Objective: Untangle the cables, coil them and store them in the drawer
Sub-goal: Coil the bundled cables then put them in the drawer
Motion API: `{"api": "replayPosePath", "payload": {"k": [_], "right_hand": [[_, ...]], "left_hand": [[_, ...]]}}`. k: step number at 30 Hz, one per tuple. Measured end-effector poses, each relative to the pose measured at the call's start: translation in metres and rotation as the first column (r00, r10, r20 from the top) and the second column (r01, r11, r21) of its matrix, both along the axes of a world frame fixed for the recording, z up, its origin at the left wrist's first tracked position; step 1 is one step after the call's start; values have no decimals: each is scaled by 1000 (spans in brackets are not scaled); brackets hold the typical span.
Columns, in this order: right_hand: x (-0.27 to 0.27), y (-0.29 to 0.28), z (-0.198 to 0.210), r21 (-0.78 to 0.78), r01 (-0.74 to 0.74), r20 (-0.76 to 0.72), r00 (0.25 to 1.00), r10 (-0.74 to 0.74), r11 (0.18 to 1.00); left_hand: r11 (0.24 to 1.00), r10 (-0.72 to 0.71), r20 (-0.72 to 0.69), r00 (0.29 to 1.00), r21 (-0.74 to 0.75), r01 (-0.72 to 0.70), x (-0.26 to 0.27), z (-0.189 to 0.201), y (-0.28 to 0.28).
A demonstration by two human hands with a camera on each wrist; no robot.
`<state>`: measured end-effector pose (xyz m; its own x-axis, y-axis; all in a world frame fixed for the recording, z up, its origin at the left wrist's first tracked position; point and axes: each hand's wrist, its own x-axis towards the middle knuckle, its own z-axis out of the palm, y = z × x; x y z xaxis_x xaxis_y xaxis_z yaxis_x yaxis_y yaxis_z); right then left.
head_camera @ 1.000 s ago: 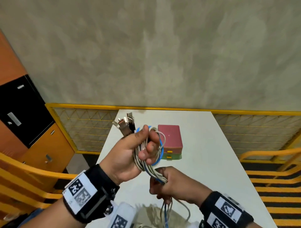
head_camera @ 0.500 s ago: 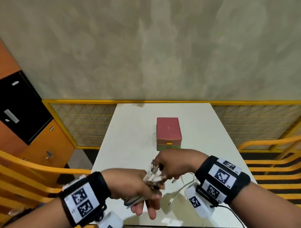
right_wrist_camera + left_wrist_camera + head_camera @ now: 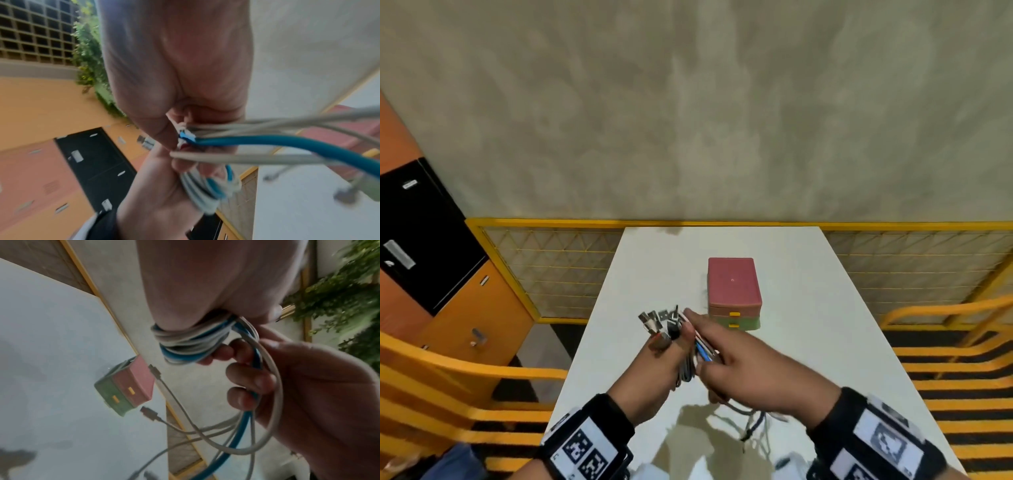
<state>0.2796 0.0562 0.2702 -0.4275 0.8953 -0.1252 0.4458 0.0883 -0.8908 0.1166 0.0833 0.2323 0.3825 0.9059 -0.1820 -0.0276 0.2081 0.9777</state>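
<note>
Above the white table (image 3: pixel 808 308), the left hand (image 3: pixel 654 380) grips coiled smooth grey and blue cables (image 3: pixel 191 344) while the right hand (image 3: pixel 746 366) pinches their loose strands.

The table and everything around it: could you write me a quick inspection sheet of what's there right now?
Surface: white table, bare apart from the drawer box.
Job's things: small drawer box, pink top, green base, both drawers closed.
Clutter: nothing seen.
Hands: left hand grips the coiled bundle; right hand holds the loose strands.
Cables: white and blue cables wound round the left hand; loose plug ends hang free.
Surroundings: yellow mesh fence, orange cabinet, grey wall.
</note>
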Motion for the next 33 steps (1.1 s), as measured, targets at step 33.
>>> {"api": "replayPosePath", "payload": {"k": [33], "right_hand": [[28, 5, -43, -110, -116, 293, 945, 143, 987]], "left_hand": [[889, -304, 395, 867, -209, 407, -5, 42, 0]]}}
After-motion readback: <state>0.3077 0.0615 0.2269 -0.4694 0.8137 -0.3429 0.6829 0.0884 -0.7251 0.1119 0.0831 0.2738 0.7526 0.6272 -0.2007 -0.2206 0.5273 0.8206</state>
